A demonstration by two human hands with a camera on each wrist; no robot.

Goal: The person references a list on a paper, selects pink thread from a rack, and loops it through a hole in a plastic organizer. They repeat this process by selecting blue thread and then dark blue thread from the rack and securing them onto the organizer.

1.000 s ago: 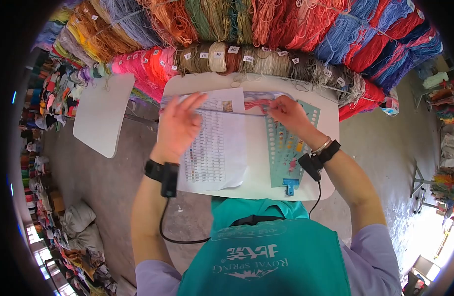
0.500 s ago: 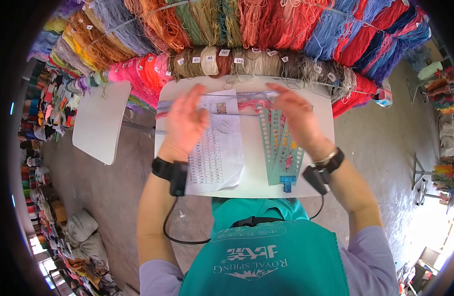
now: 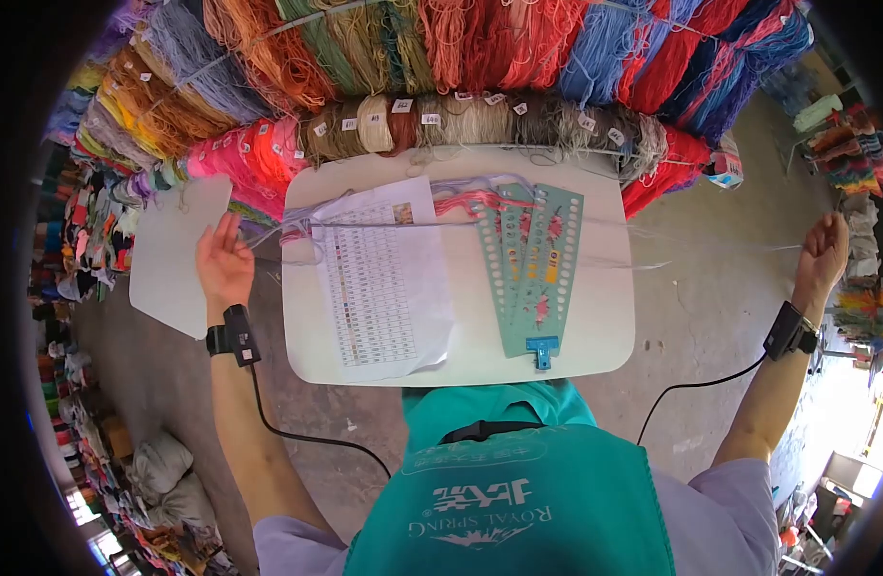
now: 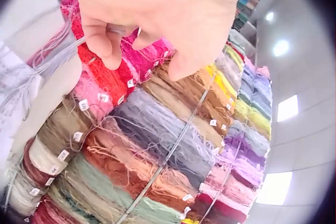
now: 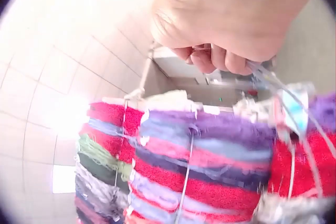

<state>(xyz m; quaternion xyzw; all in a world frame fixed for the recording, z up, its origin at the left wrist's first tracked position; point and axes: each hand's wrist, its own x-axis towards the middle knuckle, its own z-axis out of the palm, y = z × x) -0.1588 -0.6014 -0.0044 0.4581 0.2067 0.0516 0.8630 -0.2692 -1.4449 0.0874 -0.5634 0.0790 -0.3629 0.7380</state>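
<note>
In the head view my left hand (image 3: 225, 264) is off the table's left edge. Its thumb and fingers pinch pale lavender yarn (image 4: 55, 62), which runs back over the table. My right hand (image 3: 823, 254) is far out to the right, fingers curled round pale strands (image 5: 274, 81) that stretch toward the table. On the table lie a printed colour chart (image 3: 379, 288) and fanned green punched cards (image 3: 566, 230), joined by a blue clip (image 3: 542, 351). Pink yarn (image 3: 458, 203) reaches the cards' top, and lavender strands cross the chart's upper part.
Labelled yarn rolls (image 3: 461, 123) line the table's (image 3: 605, 288) far edge, with hanging coloured skeins (image 3: 489, 43) behind. A second white tabletop (image 3: 163, 259) stands to the left. Cables run from both wrist cameras toward the teal apron (image 3: 528, 490).
Both hands were over the table and have spread apart, the left outward left, the right far right with pale strands trailing. The punched cards, earlier partly behind the right hand, are uncovered.
</note>
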